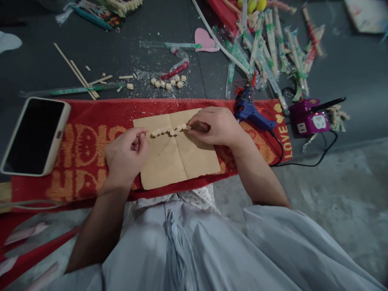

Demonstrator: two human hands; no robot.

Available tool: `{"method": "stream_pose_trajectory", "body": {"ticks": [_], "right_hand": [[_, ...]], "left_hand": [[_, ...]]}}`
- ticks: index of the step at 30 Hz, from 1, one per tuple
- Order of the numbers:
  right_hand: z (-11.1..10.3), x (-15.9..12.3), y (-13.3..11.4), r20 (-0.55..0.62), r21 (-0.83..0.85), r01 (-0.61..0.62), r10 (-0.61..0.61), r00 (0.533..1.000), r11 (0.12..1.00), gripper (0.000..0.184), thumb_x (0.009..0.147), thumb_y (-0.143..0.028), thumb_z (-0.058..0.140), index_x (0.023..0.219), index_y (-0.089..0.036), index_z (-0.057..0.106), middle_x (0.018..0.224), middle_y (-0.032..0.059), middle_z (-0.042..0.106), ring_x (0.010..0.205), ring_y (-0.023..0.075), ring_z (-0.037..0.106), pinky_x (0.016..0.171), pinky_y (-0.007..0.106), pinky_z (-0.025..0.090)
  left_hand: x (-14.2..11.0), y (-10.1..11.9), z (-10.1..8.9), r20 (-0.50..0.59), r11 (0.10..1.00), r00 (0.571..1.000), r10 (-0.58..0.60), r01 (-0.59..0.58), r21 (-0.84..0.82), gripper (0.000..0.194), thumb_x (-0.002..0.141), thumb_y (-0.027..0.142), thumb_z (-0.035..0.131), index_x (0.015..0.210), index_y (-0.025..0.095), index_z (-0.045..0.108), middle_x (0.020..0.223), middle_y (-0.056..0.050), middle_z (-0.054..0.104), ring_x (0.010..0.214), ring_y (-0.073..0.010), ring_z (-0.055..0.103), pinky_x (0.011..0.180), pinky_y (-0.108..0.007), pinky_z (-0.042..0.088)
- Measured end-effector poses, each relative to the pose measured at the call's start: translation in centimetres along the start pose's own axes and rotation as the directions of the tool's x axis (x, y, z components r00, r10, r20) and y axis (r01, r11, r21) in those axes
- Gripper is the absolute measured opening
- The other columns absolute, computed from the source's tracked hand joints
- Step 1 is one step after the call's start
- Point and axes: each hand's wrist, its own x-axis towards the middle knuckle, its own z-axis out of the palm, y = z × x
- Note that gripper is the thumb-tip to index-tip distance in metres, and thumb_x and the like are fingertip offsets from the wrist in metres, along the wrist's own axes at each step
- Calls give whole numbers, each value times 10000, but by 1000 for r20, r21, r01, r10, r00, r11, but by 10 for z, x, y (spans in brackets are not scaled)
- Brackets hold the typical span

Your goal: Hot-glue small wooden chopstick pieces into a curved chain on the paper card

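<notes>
A short row of small pale wooden pieces [169,130], joined end to end, lies across a creased brown paper sheet [177,159]. My right hand [216,126] is closed, its fingertips pinching the row's right end. My left hand [127,155] is curled with thumb and forefinger pinched just left of the row's left end; what it holds, if anything, is too small to name. The paper rests on a red and orange towel [81,151].
A phone [33,135] lies face up at the left. A blue glue gun [250,109] and a purple device [307,117] with a black cable sit to the right. Loose wooden bits [168,82], thin sticks [75,72] and wrapped chopsticks [273,40] litter the dark floor beyond.
</notes>
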Motion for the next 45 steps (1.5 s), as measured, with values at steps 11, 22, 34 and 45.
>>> {"method": "stream_pose_trajectory", "body": {"ticks": [11, 22, 34, 45], "right_hand": [[-3, -1, 0, -11, 47, 14, -13, 1000, 999, 252, 933, -430, 662, 928, -201, 766, 724, 20, 641, 689, 169, 561, 671, 305, 390], [-4, 2, 3, -229, 135, 96, -63, 971, 986, 410, 1043, -482, 529, 746, -215, 623, 642, 12, 617, 577, 129, 501, 598, 285, 379], [-4, -6, -12, -451, 85, -118, 143, 881, 989, 599, 1008, -743, 442, 681, -246, 516, 615, 4, 513, 576, 150, 431, 609, 323, 376], [20, -41, -42, -501, 245, -330, 411, 762, 912, 640, 934, -817, 501, 649, -245, 551, 567, 4, 537, 537, 155, 455, 562, 326, 348]], "left_hand": [[0, 0, 1, -4, 1000, 1000, -2, 2, -5, 239, 909, 310, 555, 997, 259, 771, 638, 3, 593, 593, -170, 569, 606, -310, 428], [0, -3, 3, -44, 1000, 999, 16, -17, -21, 289, 881, 343, 550, 980, 239, 801, 597, 9, 577, 544, -149, 513, 566, -281, 378], [-1, -6, 6, -27, 989, 989, 142, -142, 29, 299, 835, 238, 550, 981, 263, 809, 759, -31, 717, 715, -206, 646, 687, -308, 462], [-3, -5, 9, 46, 984, 983, 177, -177, -4, 235, 867, 177, 555, 921, 244, 774, 898, -62, 789, 833, -231, 708, 732, -324, 491]]}}
